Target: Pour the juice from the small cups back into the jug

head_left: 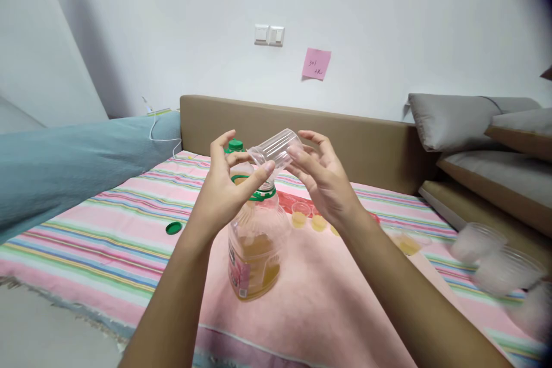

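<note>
A clear ribbed plastic cup (278, 148) lies tilted between my two hands, above the large jug. My left hand (230, 181) grips its left end with thumb and fingers. My right hand (319, 178) pinches its right end with fingertips, the other fingers spread. Whether it is a single cup or a nested stack I cannot tell. Below stands a clear jug (259, 259) of yellow liquid, its green handle ring (261, 194) at the neck; its mouth is partly hidden by the left thumb. Behind it shows another container's green cap (235, 145).
A loose green cap (173, 228) lies left on the striped sheet (129, 230). Small cups of yellow liquid (300, 217) stand right of the jug by red plastic (288, 202). Blurred clear cups (509, 270) and stacked cushions (495, 172) are at right. A brown headboard (302, 126) runs behind.
</note>
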A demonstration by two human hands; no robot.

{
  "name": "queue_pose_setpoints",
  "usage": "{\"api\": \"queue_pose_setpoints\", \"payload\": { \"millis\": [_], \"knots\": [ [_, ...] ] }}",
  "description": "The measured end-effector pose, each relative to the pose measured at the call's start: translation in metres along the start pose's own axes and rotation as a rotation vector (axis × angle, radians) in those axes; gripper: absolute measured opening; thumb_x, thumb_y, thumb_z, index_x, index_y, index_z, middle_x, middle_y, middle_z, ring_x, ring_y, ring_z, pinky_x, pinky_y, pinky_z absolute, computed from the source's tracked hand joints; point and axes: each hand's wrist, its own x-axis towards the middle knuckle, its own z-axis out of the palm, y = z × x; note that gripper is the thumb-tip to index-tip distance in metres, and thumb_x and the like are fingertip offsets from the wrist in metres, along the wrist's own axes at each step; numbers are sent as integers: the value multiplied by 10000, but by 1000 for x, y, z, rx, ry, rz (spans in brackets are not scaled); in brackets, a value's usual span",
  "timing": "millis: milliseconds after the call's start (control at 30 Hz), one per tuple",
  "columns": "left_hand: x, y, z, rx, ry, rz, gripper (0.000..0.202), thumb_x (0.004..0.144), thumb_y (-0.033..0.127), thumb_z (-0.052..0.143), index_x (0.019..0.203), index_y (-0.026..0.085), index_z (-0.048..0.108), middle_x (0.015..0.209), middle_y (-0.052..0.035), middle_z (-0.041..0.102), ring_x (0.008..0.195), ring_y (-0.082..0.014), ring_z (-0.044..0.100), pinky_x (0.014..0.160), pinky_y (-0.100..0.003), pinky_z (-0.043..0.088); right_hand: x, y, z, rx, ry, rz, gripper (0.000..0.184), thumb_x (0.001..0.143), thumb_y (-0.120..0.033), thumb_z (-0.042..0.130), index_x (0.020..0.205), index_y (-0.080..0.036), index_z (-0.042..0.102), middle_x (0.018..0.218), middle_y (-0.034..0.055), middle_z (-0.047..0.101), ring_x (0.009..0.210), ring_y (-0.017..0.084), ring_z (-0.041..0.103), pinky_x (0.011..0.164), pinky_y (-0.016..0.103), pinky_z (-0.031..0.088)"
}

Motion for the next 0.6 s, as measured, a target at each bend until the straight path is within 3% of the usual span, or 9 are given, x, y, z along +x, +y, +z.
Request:
{"api": "queue_pose_setpoints", "payload": {
  "millis": [233, 367, 500, 600],
  "knots": [
    [-2, 1, 1, -25, -2, -20, 1052, 798, 638, 915, 1580, 279, 309, 1323, -132, 704, 1312, -376, 700, 1037, -524, 607, -2, 10, 21, 185, -9, 14, 862, 699, -537, 952, 1322, -387, 376, 1371, 34, 652, 1276, 250, 728, 1166, 471, 566],
    [-8, 0, -4, -7, 42, 39, 1051, 807, 750, 867, 1579, 288, 325, 1507, -182, 617, 1520, -390, 529, 1194, -609, 499, -1, 15, 24, 194, -10, 4, 859, 707, -533, 949, 1314, -385, 360, 1299, 24, 677, 1270, 251, 728, 1163, 484, 571],
    [-27, -29, -28, 29, 167, 157, 1010, 839, 870, 751, 1583, 299, 376, 1673, -186, 479, 1632, -393, 376, 1345, -632, 283, 2, 18, 23, 215, 8, -17, 895, 701, -527, 958, 1338, -391, 344, 1214, -5, 687, 1209, 237, 745, 1156, 487, 572],
    [-45, -67, -52, -2, 151, 20, 1076, 795, 894, 771, 1589, 305, 347, 1728, -199, 393, 1635, -424, 357, 1360, -671, 209, 3, 19, 23, 262, 7, -36, 923, 679, -479, 989, 1336, -407, 345, 1131, -37, 689, 1118, 215, 766, 1138, 483, 584]
  ]
}}
